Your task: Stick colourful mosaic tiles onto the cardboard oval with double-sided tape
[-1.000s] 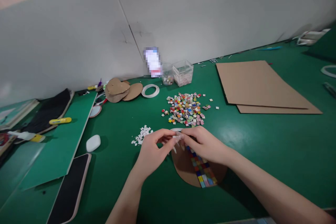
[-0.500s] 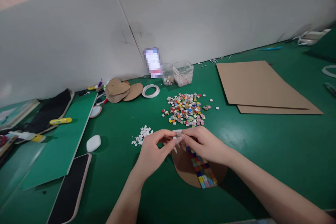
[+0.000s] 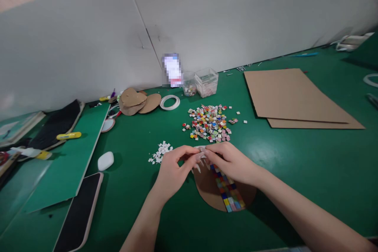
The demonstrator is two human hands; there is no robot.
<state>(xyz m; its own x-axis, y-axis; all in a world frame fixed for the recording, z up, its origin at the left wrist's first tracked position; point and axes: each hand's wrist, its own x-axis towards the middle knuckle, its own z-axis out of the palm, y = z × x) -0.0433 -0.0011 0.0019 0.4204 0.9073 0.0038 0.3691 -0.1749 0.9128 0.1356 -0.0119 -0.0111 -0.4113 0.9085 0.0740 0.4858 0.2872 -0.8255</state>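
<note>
My left hand (image 3: 177,173) and my right hand (image 3: 234,165) meet fingertip to fingertip above the far part of a round brown cardboard disc (image 3: 205,189). Both are closed in a pinch. Whatever sits between the fingertips is too small and covered to name. A band of coloured mosaic tiles (image 3: 228,193) runs across the disc, its far end partly under my right hand. A white edge shows behind the fingers at the disc's far side. Just beyond my hands lies a heap of loose coloured tiles (image 3: 209,124). Small white pieces (image 3: 161,152) lie left of my left hand.
Behind the heap stand two clear containers (image 3: 206,82) and a propped-up phone (image 3: 173,70). A white coil (image 3: 169,102) and cardboard discs (image 3: 150,103) lie to their left. Large cardboard sheets (image 3: 289,94) are at right. Another phone (image 3: 79,212) and a white case (image 3: 105,161) lie left.
The fingertips have shifted very slightly against each other while both hands stay pinched at the same spot. Nothing else has visibly moved.
</note>
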